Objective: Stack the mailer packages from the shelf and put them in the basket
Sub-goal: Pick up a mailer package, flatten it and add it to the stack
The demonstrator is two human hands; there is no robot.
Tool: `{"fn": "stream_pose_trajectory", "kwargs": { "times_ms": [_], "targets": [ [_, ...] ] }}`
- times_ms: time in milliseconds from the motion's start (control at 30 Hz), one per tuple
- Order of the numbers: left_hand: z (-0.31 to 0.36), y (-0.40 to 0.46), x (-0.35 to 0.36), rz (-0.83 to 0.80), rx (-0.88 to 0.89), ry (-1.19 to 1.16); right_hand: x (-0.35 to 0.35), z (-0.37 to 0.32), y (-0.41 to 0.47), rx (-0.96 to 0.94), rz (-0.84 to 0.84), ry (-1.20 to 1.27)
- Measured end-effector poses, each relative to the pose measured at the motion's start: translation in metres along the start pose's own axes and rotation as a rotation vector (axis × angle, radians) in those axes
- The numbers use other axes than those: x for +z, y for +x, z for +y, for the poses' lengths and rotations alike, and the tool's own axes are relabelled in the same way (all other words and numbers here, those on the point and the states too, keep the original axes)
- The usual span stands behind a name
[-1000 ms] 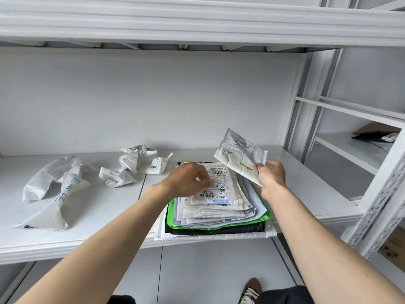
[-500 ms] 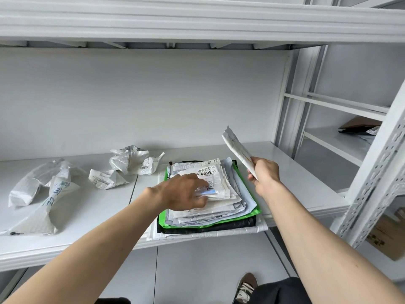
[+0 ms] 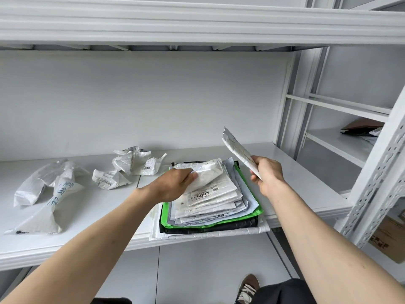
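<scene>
The left hand (image 3: 173,186) pinches the top mailer (image 3: 206,175) on the stack (image 3: 214,207). The right hand (image 3: 268,175) grips a raised mailer (image 3: 237,150) near the shelf's (image 3: 306,185) right end.

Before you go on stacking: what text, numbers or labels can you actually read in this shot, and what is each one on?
"4003": on a white mailer in the stack, just below the left hand.
Large blue handwritten characters on the twisted white bag at left: not legible.
Barcode labels on the crumpled mailers: too small.
Print on the mailer in the right hand: blurred.
</scene>
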State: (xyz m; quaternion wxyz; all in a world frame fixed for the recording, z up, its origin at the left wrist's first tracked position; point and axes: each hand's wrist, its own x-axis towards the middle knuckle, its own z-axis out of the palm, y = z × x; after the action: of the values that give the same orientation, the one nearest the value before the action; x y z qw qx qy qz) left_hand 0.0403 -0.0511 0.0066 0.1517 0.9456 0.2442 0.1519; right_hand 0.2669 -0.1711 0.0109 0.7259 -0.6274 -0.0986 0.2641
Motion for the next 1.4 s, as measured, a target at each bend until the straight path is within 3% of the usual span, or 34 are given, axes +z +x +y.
{"fn": "stream_pose_trajectory", "kwargs": {
  "times_ms": [200,400,633,867,967,1200,1400],
  "targets": [
    [0.001,0.001,-0.002,0.148,-0.015,-0.041,-0.010,-0.002,0.005,-0.073,0.058,-0.094],
    [-0.003,0.008,-0.004,0.236,-0.092,-0.092,-0.022,0.004,0.010,-0.233,0.063,-0.340],
    [0.013,0.000,0.015,-0.084,0.050,0.236,-0.027,0.007,0.017,-0.270,0.128,-0.423],
    [0.022,0.004,0.019,-0.128,0.086,0.416,-0.043,0.011,0.022,-0.244,0.168,-0.412],
    [0.022,0.003,0.013,-0.099,0.052,0.350,-0.047,0.011,0.023,-0.224,0.133,-0.355],
    [0.008,0.010,-0.022,0.213,-0.184,0.087,-0.033,0.004,0.018,-0.335,0.006,-0.364],
    [0.010,0.006,-0.023,0.194,-0.074,0.134,0.010,0.012,0.002,-0.420,-0.201,-0.594]
  ]
}}
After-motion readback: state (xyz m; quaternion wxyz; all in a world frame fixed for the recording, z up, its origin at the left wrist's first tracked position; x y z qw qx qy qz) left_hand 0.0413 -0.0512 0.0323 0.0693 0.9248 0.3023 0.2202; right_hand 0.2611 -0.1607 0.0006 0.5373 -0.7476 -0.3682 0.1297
